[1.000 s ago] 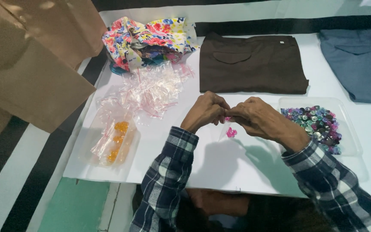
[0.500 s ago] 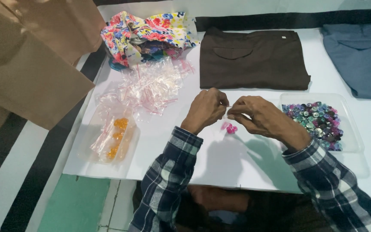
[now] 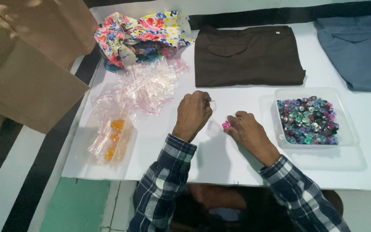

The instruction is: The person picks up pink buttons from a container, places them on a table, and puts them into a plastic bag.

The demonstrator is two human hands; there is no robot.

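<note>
A small clear bag is pinched at its top, hanging open. Tiny pink beads lie on the white table at five o'clock from it.

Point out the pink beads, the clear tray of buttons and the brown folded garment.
pink beads point(image 3: 226, 125), head view, on the small cluster by the right hand's fingertips.
clear tray of buttons point(image 3: 345, 112), head view, on its bare right rim.
brown folded garment point(image 3: 254, 64), head view, middle of the cloth.

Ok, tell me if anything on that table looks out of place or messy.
Only the clear small bags lie in a loose heap, and the floral cloth is crumpled. The brown garment lies folded, and the beads stay inside their tray.
</note>
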